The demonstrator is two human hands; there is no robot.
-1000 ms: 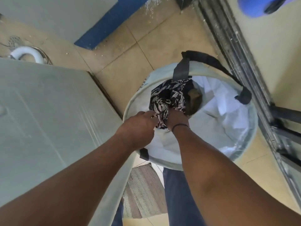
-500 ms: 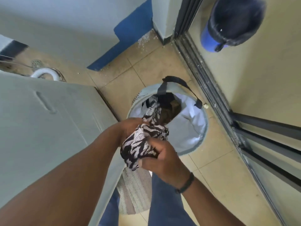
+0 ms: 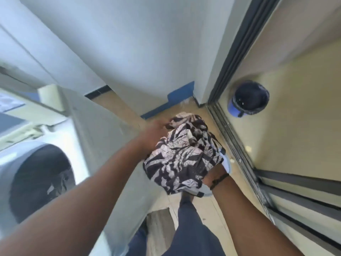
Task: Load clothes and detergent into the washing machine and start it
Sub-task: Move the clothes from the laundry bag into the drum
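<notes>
A bundled black-and-white leaf-print garment [image 3: 181, 156] fills the middle of the view, held up between both hands. My left hand [image 3: 153, 134] grips its upper left side. My right hand [image 3: 214, 174], with a dark band at the wrist, holds it from the lower right and is mostly hidden under the cloth. The white washing machine [image 3: 103, 145] stands at left. Its round drum opening [image 3: 38, 182] is dark, with some dark cloth inside. The laundry basket is almost wholly hidden behind the garment; only a sliver of its pale rim [image 3: 227, 163] shows.
A blue bucket lined with a black bag [image 3: 248, 98] stands beyond the sliding door track [image 3: 234, 145] at right. A striped mat [image 3: 158, 231] lies on the tiled floor by my leg. White walls close in behind.
Both hands pulled the printed garment up out of the basket to chest height. The view swung up and left, so the machine's drum opening came into sight.
</notes>
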